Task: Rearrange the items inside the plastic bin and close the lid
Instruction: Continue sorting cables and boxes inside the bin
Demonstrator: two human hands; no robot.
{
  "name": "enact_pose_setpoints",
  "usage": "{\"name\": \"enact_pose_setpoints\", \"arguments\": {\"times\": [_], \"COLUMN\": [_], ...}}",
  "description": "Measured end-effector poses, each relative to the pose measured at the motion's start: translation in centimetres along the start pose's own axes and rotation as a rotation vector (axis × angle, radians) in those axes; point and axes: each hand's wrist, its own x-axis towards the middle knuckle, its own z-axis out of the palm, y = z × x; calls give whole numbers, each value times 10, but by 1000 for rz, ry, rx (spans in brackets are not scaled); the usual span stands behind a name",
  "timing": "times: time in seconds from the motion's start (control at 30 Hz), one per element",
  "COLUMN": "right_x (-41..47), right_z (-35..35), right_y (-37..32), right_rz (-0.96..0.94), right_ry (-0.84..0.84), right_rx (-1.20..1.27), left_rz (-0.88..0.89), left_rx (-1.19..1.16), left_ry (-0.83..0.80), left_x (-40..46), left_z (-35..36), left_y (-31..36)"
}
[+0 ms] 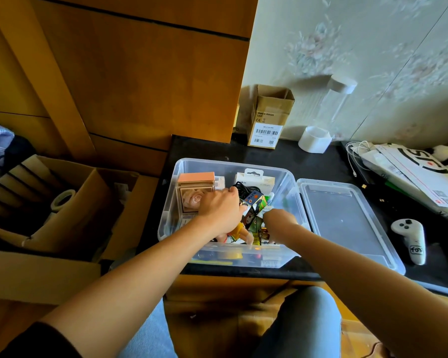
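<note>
I have the plastic bin (282, 179) open on the dark counter (308, 158), near its front edge, and it is crowded: a peach box with a rose (195, 188) at the far left, a white carded pack (254, 177) at the far wall, a black cable (245, 189) and colourful small boxes (255, 205) in the middle; so the sorting is under way, not finished, as I judge it. My left hand (221, 209) is inside, fingers curled down among the cable and boxes; I cannot tell whether it grips anything. My right hand (279, 219) reaches in at the near right, fingers bent down and hidden, perhaps pinching something small. The lid (347, 218) lies flat just to the right of the bin, touching or nearly so; closing is all still to do. Further right rests a white controller (410, 240); at the far wall stands a cardboard box (268, 122).
</note>
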Motion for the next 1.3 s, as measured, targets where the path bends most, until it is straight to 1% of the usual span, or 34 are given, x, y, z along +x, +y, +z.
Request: {"name": "enact_pose_setpoints", "arguments": {"times": [0.1, 0.17, 0.27, 0.4, 0.5, 0.77, 1.03, 1.2, 1.3], "right_x": [1, 2, 3, 4, 4, 7, 10, 5, 1], "right_z": [-1, 0, -2, -5, -1, 1, 1, -4, -9], "right_y": [3, 3, 2, 0, -4, -8, -10, -7, 0], "right_rz": [0, -1, 14, 15, 74, 135, 180, 128, 75], "right_ry": [65, 78, 62, 20, 30, -6, 8, 29, 54], "right_rx": [-33, -36, -16, 101, 160, 160, 194, 251, 370], "left_rz": [-7, -8, -15, -6, -13, -16, -14, -9, -6], "left_rx": [4, 12, 3, 3, 8, 28, 39, 23, 22], "left_ry": [-7, -13, -23, -20, -19, -5, -8, -2, 28], "left_x": [0, 0, 0, -1, 0, -1, 0, 0, -1], "left_z": [0, 0, -1, -2, -2, 0, 2, 5, 7], "left_y": [0, 1, 1, 1, 1, 0, 0, -1, -2]}}
